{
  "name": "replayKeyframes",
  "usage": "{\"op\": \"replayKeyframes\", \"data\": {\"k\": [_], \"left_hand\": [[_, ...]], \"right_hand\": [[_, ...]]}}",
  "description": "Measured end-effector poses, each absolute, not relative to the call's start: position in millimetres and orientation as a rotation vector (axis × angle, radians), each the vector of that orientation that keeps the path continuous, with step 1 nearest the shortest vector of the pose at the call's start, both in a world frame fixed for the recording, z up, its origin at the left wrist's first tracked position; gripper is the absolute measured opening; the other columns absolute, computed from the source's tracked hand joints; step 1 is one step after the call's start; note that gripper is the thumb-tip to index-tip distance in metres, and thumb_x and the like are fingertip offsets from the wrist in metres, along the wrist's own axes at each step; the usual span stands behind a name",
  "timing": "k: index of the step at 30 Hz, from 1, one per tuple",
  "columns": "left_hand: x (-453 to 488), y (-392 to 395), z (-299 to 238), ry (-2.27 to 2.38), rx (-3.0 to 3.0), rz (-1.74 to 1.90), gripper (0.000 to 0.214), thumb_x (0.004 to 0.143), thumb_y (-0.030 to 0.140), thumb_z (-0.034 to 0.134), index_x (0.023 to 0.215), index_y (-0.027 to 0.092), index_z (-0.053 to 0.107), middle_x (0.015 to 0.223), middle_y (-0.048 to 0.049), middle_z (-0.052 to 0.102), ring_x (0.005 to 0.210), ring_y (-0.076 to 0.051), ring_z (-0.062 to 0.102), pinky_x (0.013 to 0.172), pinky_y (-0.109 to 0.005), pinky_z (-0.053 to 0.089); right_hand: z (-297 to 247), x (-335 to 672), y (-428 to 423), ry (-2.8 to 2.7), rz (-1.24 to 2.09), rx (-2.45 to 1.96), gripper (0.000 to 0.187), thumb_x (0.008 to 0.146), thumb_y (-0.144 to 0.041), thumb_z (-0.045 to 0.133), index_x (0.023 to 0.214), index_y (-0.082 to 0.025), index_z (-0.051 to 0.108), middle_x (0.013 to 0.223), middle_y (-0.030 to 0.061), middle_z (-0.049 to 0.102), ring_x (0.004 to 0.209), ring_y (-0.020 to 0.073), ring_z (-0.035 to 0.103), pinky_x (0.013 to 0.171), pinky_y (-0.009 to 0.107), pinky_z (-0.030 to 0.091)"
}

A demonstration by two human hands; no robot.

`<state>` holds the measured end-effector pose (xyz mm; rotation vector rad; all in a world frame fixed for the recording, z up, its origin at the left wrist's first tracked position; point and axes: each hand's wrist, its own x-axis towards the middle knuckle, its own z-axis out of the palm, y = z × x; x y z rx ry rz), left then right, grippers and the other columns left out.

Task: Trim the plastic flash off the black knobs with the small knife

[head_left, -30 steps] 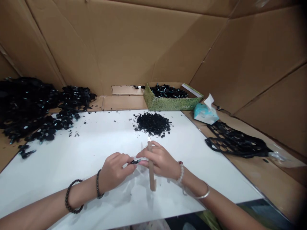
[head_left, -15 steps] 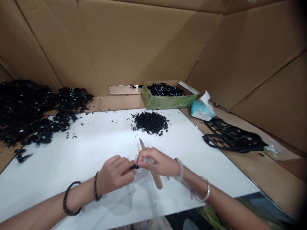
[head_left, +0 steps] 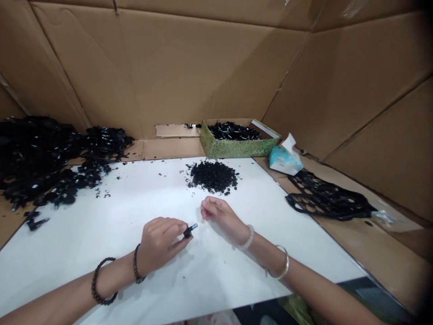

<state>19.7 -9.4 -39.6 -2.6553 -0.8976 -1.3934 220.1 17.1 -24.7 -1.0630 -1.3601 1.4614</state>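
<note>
My left hand point(head_left: 164, 239) pinches a small black part with a silver metal pin point(head_left: 188, 231), the pin pointing up and to the right. To its right, my right hand point(head_left: 219, 216) hovers over the white board with its fingers curled together; whether anything is in them is hidden. Just beyond those fingers lies a heap of tiny black rings or clips point(head_left: 214, 176). At the left is a big pile of similar black parts with pins point(head_left: 37, 158), one loose piece point(head_left: 36, 223) lying nearer me.
A green patterned box point(head_left: 240, 148) of black parts stands at the back. Right of it are a blue tissue pack point(head_left: 286, 158) and a black perforated item point(head_left: 331, 196). Cardboard walls point(head_left: 169, 63) rise behind and beside the white board point(head_left: 142, 194).
My right hand has moved away from the left, slightly up and right. The pointed, flat stick it held no longer shows. The black part's metal pin is now exposed in my left hand.
</note>
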Motion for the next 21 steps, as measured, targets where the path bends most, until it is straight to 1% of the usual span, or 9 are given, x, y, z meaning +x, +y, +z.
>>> {"op": "replayKeyframes", "data": {"k": [4, 7, 9, 11, 13, 15, 17, 19, 21], "left_hand": [[20.0, -10.0, -38.7, -0.928, -2.678, -1.341, 0.012, 0.077, 0.023, 0.064, 0.081, 0.018, 0.054, 0.073, -0.0012, 0.071, 0.061, -0.014, 0.065, 0.056, -0.025, 0.048], [19.9, -9.9, -39.5, -0.942, -2.672, -1.307, 0.011, 0.078, 0.025, 0.063, 0.080, 0.018, 0.055, 0.072, -0.0010, 0.071, 0.059, -0.014, 0.064, 0.056, -0.025, 0.048], [19.6, -9.4, -40.1, -0.948, -2.657, -1.290, 0.010, 0.079, 0.026, 0.062, 0.081, 0.018, 0.055, 0.073, -0.0013, 0.071, 0.060, -0.014, 0.064, 0.056, -0.025, 0.048], [19.4, -8.7, -39.8, -0.951, -2.640, -1.278, 0.007, 0.080, 0.022, 0.060, 0.083, 0.018, 0.056, 0.077, -0.0019, 0.071, 0.063, -0.014, 0.065, 0.057, -0.025, 0.048], [19.3, -7.9, -38.6, -0.964, -2.632, -1.252, 0.003, 0.080, 0.017, 0.057, 0.083, 0.018, 0.056, 0.081, -0.0021, 0.071, 0.064, -0.014, 0.065, 0.057, -0.025, 0.049], [19.5, -7.3, -37.2, -0.987, -2.629, -1.207, 0.004, 0.081, 0.015, 0.055, 0.080, 0.018, 0.057, 0.081, -0.0019, 0.071, 0.061, -0.014, 0.064, 0.055, -0.024, 0.048], [19.9, -7.0, -36.4, -1.012, -2.611, -1.167, 0.007, 0.082, 0.015, 0.053, 0.076, 0.018, 0.056, 0.077, -0.0016, 0.069, 0.058, -0.013, 0.063, 0.052, -0.024, 0.046], [20.1, -6.8, -36.7, -1.028, -2.594, -1.133, 0.010, 0.083, 0.016, 0.052, 0.073, 0.018, 0.055, 0.073, -0.0014, 0.068, 0.056, -0.013, 0.061, 0.050, -0.023, 0.045], [20.1, -6.9, -38.1, -1.029, -2.589, -1.104, 0.012, 0.083, 0.015, 0.051, 0.071, 0.017, 0.054, 0.070, -0.0008, 0.066, 0.054, -0.012, 0.060, 0.050, -0.023, 0.044]], "right_hand": [[-22.0, 234.0, 28.9, -1.467, 0.848, -1.199, 0.035, 0.086, -0.046, 0.048, 0.063, -0.020, 0.044, 0.058, -0.0009, 0.050, 0.056, 0.0129, 0.045, 0.059, 0.027, 0.037], [-18.7, 248.3, 42.5, -1.614, 0.268, -1.358, 0.029, 0.087, -0.042, 0.046, 0.070, -0.019, 0.053, 0.067, 0.0044, 0.058, 0.067, 0.0192, 0.050, 0.067, 0.034, 0.038], [-18.1, 254.4, 48.1, -1.688, 0.035, -1.415, 0.027, 0.089, -0.040, 0.043, 0.094, -0.019, 0.058, 0.088, 0.0100, 0.064, 0.082, 0.0254, 0.052, 0.074, 0.040, 0.038], [-18.9, 254.4, 46.2, -1.714, 0.014, -1.382, 0.038, 0.092, -0.038, 0.036, 0.122, -0.018, 0.046, 0.104, 0.0124, 0.062, 0.090, 0.0266, 0.053, 0.079, 0.042, 0.037], [-20.3, 248.1, 35.9, -1.712, 0.099, -1.283, 0.043, 0.094, -0.035, 0.026, 0.133, -0.018, 0.033, 0.096, 0.0100, 0.064, 0.081, 0.0225, 0.057, 0.077, 0.039, 0.038], [-22.2, 237.8, 20.9, -1.736, 0.158, -1.149, 0.038, 0.094, -0.031, 0.024, 0.126, -0.017, 0.039, 0.078, 0.0043, 0.063, 0.068, 0.0189, 0.056, 0.073, 0.037, 0.038], [-24.6, 226.9, 6.6, -1.812, 0.187, -0.996, 0.029, 0.092, -0.026, 0.026, 0.104, -0.018, 0.050, 0.068, 0.0016, 0.060, 0.061, 0.0164, 0.053, 0.068, 0.034, 0.038], [-27.3, 218.8, -3.2, -1.920, 0.184, -0.830, 0.022, 0.088, -0.018, 0.029, 0.086, -0.018, 0.051, 0.065, 0.0006, 0.058, 0.056, 0.0140, 0.050, 0.064, 0.032, 0.036], [-29.5, 214.9, -8.2, -2.027, 0.106, -0.685, 0.016, 0.082, -0.013, 0.033, 0.076, -0.019, 0.046, 0.061, -0.0010, 0.054, 0.051, 0.0120, 0.045, 0.061, 0.031, 0.032]]}}
